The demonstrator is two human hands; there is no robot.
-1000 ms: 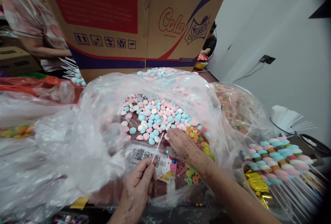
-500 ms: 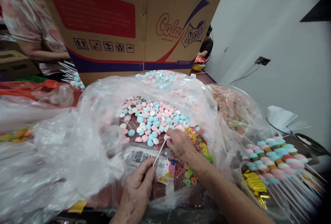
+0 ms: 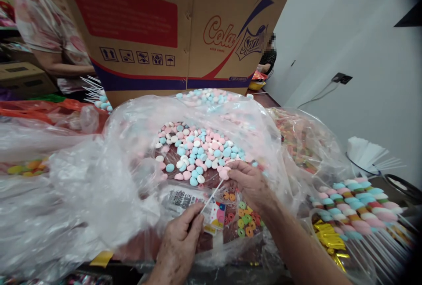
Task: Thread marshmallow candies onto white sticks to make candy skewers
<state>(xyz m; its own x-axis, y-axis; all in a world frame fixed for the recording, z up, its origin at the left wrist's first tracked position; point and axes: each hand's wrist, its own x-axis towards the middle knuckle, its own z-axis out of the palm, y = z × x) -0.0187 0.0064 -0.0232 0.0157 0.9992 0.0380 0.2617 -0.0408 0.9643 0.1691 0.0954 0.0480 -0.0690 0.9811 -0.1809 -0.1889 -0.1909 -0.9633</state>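
Observation:
My left hand pinches a thin white stick, which slants up to the right. At its upper end is a pink marshmallow candy, gripped between the thumb and fingers of my right hand. Whether the stick has gone into the candy is too small to tell. Just beyond lies a loose pile of pink, blue and white marshmallow candies inside an opened clear plastic bag. Ring-shaped gummy candies in several colours lie below my right hand, beside a printed label.
A large cardboard box stands behind the bag. At the right are filled candy skewers, gold ties and a holder of white sticks. Another bag of candy sits at the right back. A person is at the far left.
My right hand has moved slightly right and turned, so the pink candy at the stick's end now shows. My left hand still holds the stick. The whole view has shifted a little.

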